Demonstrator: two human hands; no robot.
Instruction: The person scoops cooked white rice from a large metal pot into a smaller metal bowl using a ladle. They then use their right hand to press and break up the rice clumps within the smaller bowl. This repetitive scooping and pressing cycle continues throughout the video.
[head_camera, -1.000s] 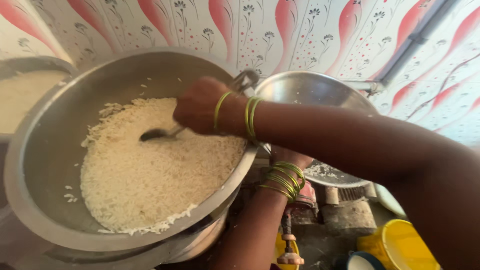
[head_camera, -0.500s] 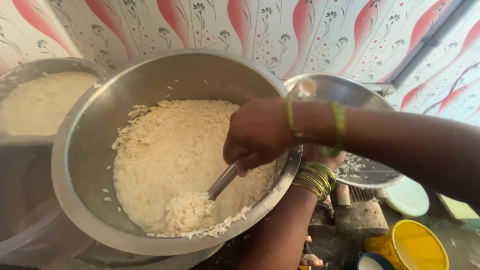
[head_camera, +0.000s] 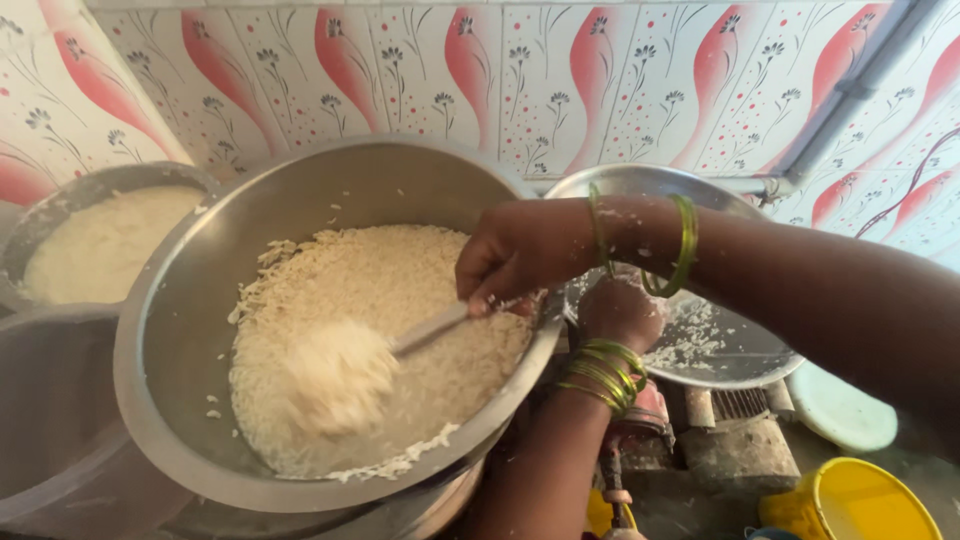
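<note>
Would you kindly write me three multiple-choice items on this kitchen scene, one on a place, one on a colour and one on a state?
1. Where is the yellow tub?
A. lower right corner
B. on the wall
C. inside the big bowl

2. What colour are the bangles on the left wrist?
A. blue
B. green and gold
C. black

3. What is the right hand doing?
A. lying flat and empty
B. gripping a spoon heaped with rice
C. holding a knife

Answers:
1 A, the tub sits at the bottom right, below the small steel bowl.
2 B, the stacked rings show green and gold.
3 B, its grip is closed on the handle, and the spoon carries rice over the big steel bowl, whose rim the left hand holds.
</note>
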